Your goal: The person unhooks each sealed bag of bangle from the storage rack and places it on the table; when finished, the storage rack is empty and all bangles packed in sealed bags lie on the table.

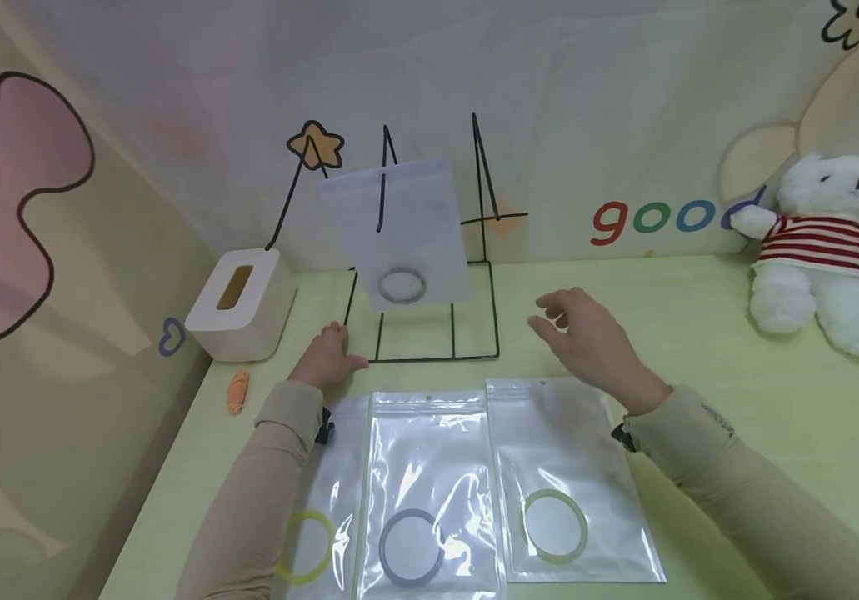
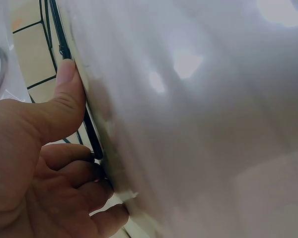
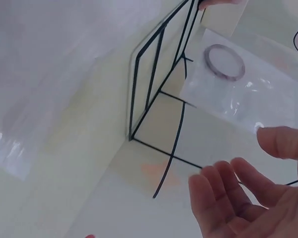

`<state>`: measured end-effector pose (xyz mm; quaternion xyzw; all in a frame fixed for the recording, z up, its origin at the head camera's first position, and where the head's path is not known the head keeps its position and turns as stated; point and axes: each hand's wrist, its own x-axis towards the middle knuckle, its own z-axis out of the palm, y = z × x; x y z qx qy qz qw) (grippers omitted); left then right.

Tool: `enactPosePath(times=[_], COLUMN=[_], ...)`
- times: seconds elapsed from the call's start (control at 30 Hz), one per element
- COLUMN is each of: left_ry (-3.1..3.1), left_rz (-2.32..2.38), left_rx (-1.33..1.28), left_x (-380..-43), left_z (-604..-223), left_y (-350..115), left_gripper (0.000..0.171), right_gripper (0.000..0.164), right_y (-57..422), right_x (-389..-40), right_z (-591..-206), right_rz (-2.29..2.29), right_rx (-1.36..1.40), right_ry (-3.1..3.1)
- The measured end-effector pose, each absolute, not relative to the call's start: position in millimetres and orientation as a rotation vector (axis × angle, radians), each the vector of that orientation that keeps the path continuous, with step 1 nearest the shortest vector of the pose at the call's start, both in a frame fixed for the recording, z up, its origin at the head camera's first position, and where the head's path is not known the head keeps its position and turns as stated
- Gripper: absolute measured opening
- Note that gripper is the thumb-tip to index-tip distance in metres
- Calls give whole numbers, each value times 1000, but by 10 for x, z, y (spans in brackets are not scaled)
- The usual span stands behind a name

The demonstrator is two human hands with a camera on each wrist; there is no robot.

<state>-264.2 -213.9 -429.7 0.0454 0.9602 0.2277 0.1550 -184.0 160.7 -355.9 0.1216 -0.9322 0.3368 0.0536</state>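
The rack (image 1: 432, 359) is black, its hanging bag (image 1: 422, 225) cloudy white, the ring inside (image 1: 382, 285) grey. Near, the left ring (image 1: 312, 515) is yellow, the middle ring (image 1: 382, 547) lilac-grey, the right ring (image 1: 584, 527) pale yellow-green. The table (image 1: 699, 333) is light green-yellow, the box (image 1: 237, 342) white, the sleeves (image 1: 245, 492) beige. The far-right bear (image 1: 784, 292) is white, its shirt (image 1: 817, 242) striped red and white.

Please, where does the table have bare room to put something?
The table is bare between right hand and white bear; a smaller patch separates hand and rack. Crowded: the front middle, with three bags, and the left, with left hand and white box.
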Motion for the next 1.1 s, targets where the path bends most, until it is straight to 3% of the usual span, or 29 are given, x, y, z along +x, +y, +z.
enactPosePath(times=[0.43, 1.1], left_ry=[2750, 2743], left_rz=[643, 651], left_rx=[136, 114], left_x=[-2656, -2675], left_z=[-4310, -4322], left_y=[-2151, -2156], left_gripper=[81, 82], right_gripper=[38, 51], right_y=[1235, 898], right_x=[-2056, -2365], right_z=[-3467, -3248], right_rz=[1213, 1430], right_rx=[392, 401], right_ry=[-2597, -2510])
